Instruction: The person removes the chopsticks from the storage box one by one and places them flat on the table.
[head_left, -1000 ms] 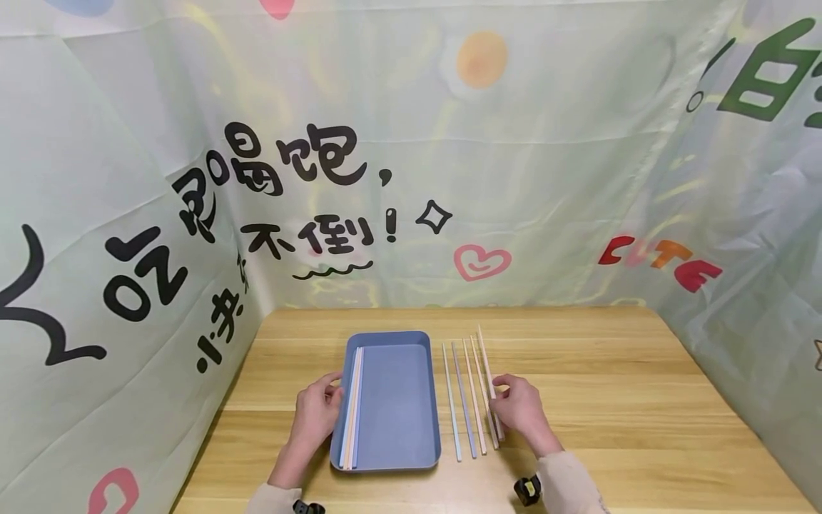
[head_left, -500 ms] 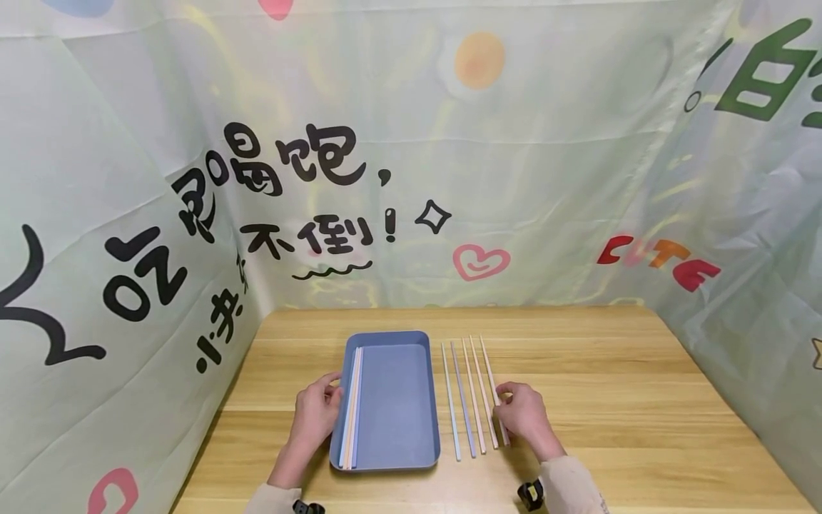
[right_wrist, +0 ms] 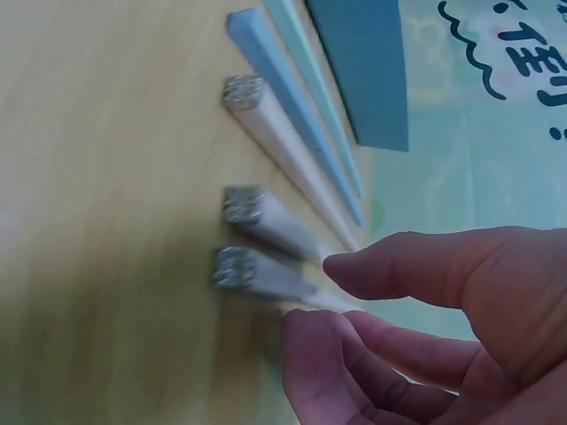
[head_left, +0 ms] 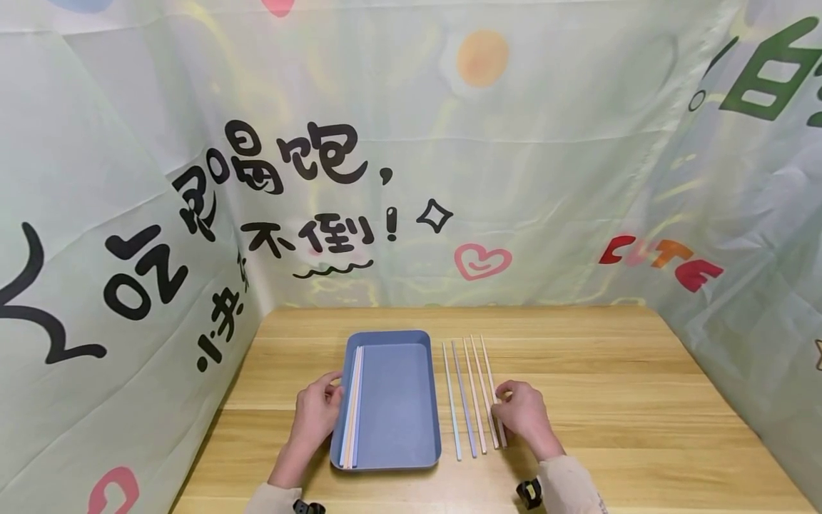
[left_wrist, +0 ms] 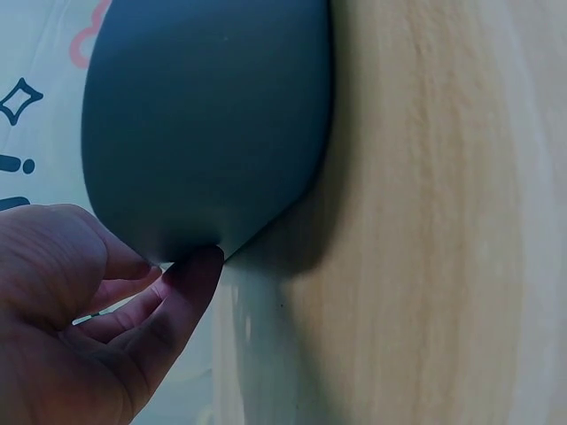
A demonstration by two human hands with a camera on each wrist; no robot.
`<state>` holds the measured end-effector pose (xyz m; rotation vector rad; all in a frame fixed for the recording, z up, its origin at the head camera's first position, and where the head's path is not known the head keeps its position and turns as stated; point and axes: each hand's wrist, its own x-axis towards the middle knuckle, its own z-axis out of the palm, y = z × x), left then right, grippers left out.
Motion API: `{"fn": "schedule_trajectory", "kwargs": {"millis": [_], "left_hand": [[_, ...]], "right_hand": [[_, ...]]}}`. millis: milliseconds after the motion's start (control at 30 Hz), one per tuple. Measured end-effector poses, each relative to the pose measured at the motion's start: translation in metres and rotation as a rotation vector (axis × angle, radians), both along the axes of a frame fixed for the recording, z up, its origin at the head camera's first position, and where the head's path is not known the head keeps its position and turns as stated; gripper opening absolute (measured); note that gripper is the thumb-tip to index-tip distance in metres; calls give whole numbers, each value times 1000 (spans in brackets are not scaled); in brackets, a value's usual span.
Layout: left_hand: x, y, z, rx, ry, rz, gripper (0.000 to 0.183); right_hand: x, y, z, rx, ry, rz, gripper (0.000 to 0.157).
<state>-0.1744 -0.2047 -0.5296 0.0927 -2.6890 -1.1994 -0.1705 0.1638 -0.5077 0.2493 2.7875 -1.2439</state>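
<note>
The right hand (head_left: 523,412) has its fingers bent, with the thumb on 1 side of the end chopstick (head_left: 489,368) and a finger on the other — I cannot tell if they squeeze it. That chopstick lies on the wooden surface (head_left: 616,400), last on the right in a row of 5. Just beside it is a pale chopstick (head_left: 483,385), then a pinkish chopstick (head_left: 474,396), a blue chopstick (head_left: 464,400) and a light blue-green chopstick (head_left: 451,400). They are set apart, side by side, all leaning a little the same way. In the right wrist view, the 3 pale ones have shiny, speckled ends. The left hand (head_left: 316,408) pinches the left edge of a blue tray (head_left: 398,400). Inside it — along the left wall — a small bunch of chopsticks (head_left: 352,407) lies close together. Behind stands a pale green cloth (head_left: 578,178) with drawings and big writing.
</note>
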Motion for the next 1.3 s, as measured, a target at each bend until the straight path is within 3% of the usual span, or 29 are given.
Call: {"fn": "schedule_trajectory", "kwargs": {"millis": [333, 800, 1033, 1300], "left_hand": [[-1, 1, 0, 0, 13, -3, 33], [-1, 0, 0, -3, 16, -7, 33], [1, 1, 0, 6, 9, -8, 33], [2, 1, 3, 8, -2, -7, 34]], "right_hand": [[0, -25, 20, -66, 79, 30, 40], [-1, -86, 29, -116, 188, 103, 31], [1, -119, 30, -192, 158, 191, 34], [8, -160, 18, -222, 122, 255, 31]]}}
